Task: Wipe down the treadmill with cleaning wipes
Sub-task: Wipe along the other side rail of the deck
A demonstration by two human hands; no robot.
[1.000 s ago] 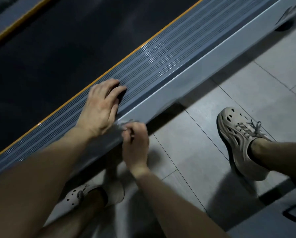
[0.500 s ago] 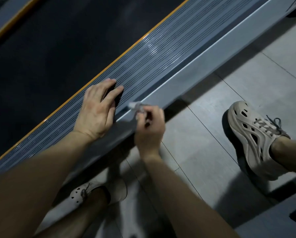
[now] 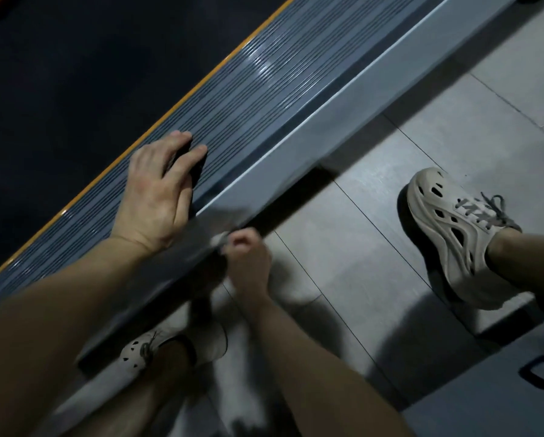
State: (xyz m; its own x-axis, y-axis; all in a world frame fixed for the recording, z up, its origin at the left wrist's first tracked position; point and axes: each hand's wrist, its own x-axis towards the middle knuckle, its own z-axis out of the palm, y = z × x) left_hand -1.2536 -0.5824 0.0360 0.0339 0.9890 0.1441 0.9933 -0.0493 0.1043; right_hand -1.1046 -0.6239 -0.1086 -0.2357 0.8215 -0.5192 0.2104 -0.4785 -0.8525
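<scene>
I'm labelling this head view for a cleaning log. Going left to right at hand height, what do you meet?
Dark treadmill belt → left hand resting on the ribbed side rail → wipe → right hand pinching it → tiled floor → beige shoe.

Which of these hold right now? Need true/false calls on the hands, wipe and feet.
1. The left hand lies flat on the ribbed side rail. True.
2. A yellow stripe runs between the belt and that rail. True.
3. The right hand wipes the belt. False: it pinches the wipe against the frame's outer side, by the floor.
4. The left hand grips a second wipe. False: its fingers are spread and no wipe shows in it.
5. Both shoes are on the tiled floor. True.
</scene>
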